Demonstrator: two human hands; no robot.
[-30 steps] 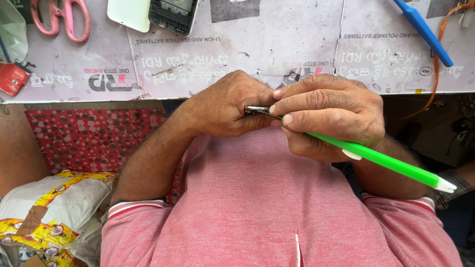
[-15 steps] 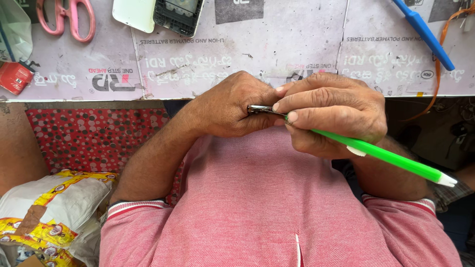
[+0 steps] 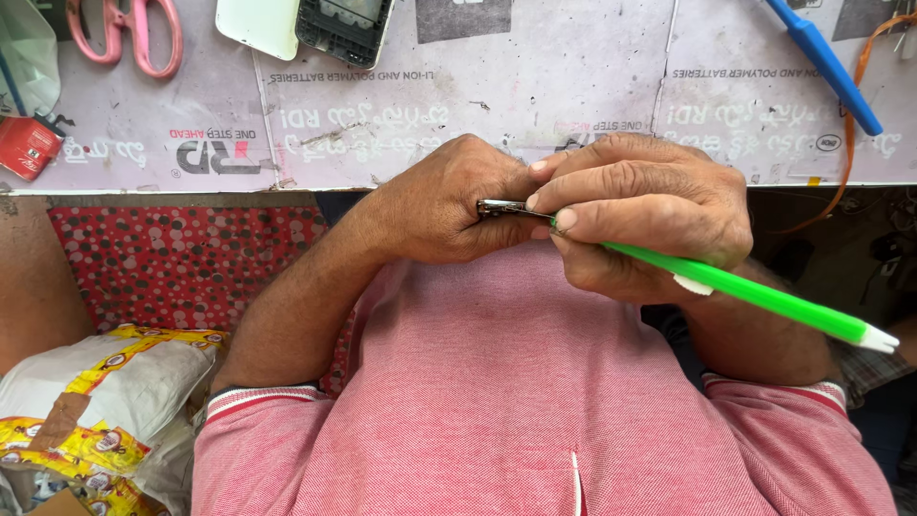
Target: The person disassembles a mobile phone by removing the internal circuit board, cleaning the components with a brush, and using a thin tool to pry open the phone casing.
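Workbench (image 3: 573, 115) across the top, papered with worn printed sheets, grey and scuffed, edge just above both hands. Pink knit shirt (image 3: 535, 401) below, ribbed cuffs striped white, filling the lower middle. Red spotted cloth (image 3: 181, 258) under the bench at the left, and a crumpled white-and-yellow plastic sack (image 3: 86, 401) in the lower left corner.

Left hand (image 3: 449, 215) curled shut, fingers wrapped round a small flat metal part (image 3: 501, 207), dark and shiny, only its thin edge showing between thumb and forefinger; gripped that way, seemingly, to steady it against the chest. Right hand (image 3: 650, 215) touching the left, fingers pressed together and pinching the front of a bright green plastic tool (image 3: 755, 296), smooth, slender, white-tipped at the far end, slanting down to the right; tip hidden at the metal part, so exact contact cannot be told. Held near the front, likely for fine control.

On the bench, well apart from the hands: pink-handled scissors (image 3: 134, 38), an opened phone body (image 3: 344, 29) beside a white phone cover (image 3: 258, 27), a blue-handled tool (image 3: 826, 62), a small red tin (image 3: 29, 143).
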